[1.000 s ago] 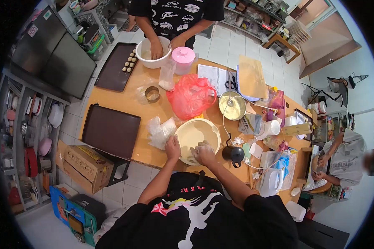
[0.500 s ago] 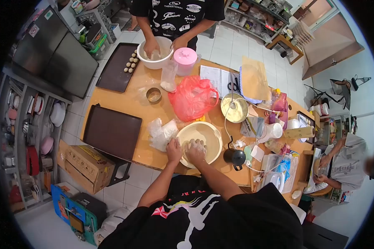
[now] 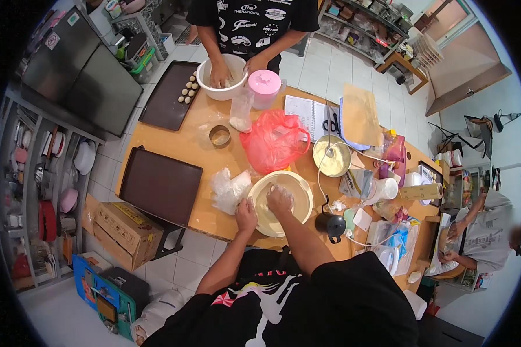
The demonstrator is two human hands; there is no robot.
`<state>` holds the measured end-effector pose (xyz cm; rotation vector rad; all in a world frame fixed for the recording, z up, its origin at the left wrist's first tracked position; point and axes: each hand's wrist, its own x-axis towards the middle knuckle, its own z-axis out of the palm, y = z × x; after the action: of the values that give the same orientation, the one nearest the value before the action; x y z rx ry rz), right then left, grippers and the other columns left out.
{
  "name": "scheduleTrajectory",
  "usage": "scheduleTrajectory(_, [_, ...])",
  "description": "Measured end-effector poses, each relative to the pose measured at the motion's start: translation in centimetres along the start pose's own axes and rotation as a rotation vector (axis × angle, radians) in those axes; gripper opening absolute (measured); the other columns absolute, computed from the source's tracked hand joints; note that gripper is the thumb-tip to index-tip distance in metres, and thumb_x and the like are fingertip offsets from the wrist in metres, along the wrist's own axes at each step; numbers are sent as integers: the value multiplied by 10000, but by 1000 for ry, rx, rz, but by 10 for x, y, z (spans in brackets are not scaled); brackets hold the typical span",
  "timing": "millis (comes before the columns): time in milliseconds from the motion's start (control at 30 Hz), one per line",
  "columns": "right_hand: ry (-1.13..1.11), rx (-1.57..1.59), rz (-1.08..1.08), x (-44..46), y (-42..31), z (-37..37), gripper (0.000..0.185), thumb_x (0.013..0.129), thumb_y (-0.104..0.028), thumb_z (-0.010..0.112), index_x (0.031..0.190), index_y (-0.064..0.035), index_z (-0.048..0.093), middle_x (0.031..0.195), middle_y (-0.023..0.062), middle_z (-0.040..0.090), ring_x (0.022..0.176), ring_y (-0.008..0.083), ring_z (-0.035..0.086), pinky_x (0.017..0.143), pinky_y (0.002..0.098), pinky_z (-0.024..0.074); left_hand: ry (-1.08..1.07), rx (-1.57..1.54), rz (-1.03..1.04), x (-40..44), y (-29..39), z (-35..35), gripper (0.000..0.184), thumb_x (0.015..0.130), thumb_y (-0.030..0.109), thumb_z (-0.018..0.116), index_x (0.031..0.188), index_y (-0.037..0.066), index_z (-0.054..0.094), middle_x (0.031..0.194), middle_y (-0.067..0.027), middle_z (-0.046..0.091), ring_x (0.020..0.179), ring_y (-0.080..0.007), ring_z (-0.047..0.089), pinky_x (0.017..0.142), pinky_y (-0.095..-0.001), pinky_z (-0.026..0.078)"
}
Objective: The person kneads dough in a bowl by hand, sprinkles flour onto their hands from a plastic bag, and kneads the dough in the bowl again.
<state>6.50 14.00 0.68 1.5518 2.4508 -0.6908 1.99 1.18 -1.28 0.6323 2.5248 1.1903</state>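
A large cream-coloured bowl (image 3: 304, 194) stands at the near edge of the table, right in front of me. My left hand (image 3: 246, 215) is closed on its near-left rim, steadying the side. Inside the bowl is my right hand (image 3: 279, 199), its fingers curled downward and dusted with pale, floury residue. Whatever lies under those fingers is mostly hidden by the hand. Against the bowl's left side rests a clear plastic bag (image 3: 231, 188) with white contents. A red plastic bag (image 3: 275, 141) sits just behind the bowl.
Dark baking trays (image 3: 162, 185) lie on the left; the far one holds small dough balls (image 3: 188, 92). Across the table a person works in a white bowl (image 3: 221, 92). A black kettle (image 3: 330, 224), a metal bowl (image 3: 331, 159) and a cable are at the right. Another person sits far right.
My right hand has moved slightly back in the bowl, and its spread fingers have curled in. My left hand stays at the rim. The view has shifted slightly.
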Motion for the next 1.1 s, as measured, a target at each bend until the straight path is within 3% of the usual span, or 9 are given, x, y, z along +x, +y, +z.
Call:
scheduleTrajectory(133, [47, 65, -63, -13, 3, -15, 454, 936, -452, 425, 1140, -80, 584, 1078, 237, 635, 1032, 358, 614, 878, 483, 448, -14, -11, -6, 1, -1, 1, 307, 990, 282, 427, 894, 13, 537, 832, -235, 603, 836, -445, 554, 745, -523, 405])
scheduleTrajectory(233, [150, 302, 45, -11, 8, -2, 480, 948, -442, 420, 1227, -83, 572, 1056, 212, 642, 976, 351, 621, 899, 444, 424, -25, -34, -32, 4, -7, 4, 308, 986, 278, 433, 888, 8, 542, 832, -240, 604, 825, -448, 558, 742, -526, 410])
scheduleTrajectory(333, [-440, 967, -3, 8, 49, -17, 485, 927, -416, 476, 1256, -70, 560, 1076, 214, 637, 963, 341, 628, 874, 421, 447, -15, -109, -55, 7, -4, 2, 324, 982, 282, 443, 866, -2, 547, 826, -250, 603, 817, -457, 560, 732, -529, 415])
scheduleTrajectory(533, [-184, 143, -425, -15, 65, -48, 334, 904, -271, 529, 1051, -7, 671, 997, 253, 634, 896, 388, 619, 807, 465, 473, 58, -112, -18, 7, 1, 2, 330, 975, 279, 463, 837, -6, 553, 789, -261, 600, 782, -473, 561, 699, -536, 420])
scheduleTrajectory(633, [-243, 113, -453, -56, 32, -84, 306, 893, -252, 535, 862, 4, 699, 919, 296, 622, 854, 421, 607, 797, 489, 471, 51, -110, -9, 7, 1, 1, 324, 973, 275, 466, 835, -5, 555, 782, -262, 598, 773, -475, 562, 690, -539, 421])
scheduleTrajectory(733, [71, 74, -642, -73, 41, -64, 343, 892, -271, 542, 755, 12, 679, 871, 291, 630, 824, 422, 615, 765, 488, 487, 65, -121, -4, 7, 2, 0, 331, 972, 280, 468, 830, -5, 556, 783, -263, 597, 775, -476, 562, 689, -542, 420])
scheduleTrajectory(767, [-61, 42, -528, -74, 46, -55, 362, 884, -282, 554, 716, 17, 670, 833, 247, 642, 787, 396, 625, 759, 508, 481, 60, -115, -13, 5, 2, 0, 334, 972, 284, 467, 831, -5, 557, 785, -264, 596, 777, -476, 562, 692, -543, 419])
scheduleTrajectory(867, [-103, -108, -368, -94, 23, -81, 311, 881, -287, 558, 817, -7, 677, 789, 201, 649, 763, 362, 637, 766, 519, 464, 60, -108, -25, 7, 6, -2, 340, 972, 291, 464, 833, -4, 559, 787, -266, 596, 781, -477, 561, 698, -545, 418])
scheduleTrajectory(1100, [541, 33, -608, -96, 13, -28, 306, 867, -295, 580, 1056, -62, 642, 888, 178, 653, 903, 331, 602, 798, 493, 461, 55, -62, 29, 9, 5, 0, 346, 976, 286, 455, 831, -13, 551, 795, -267, 596, 769, -487, 554, 698, -551, 416])
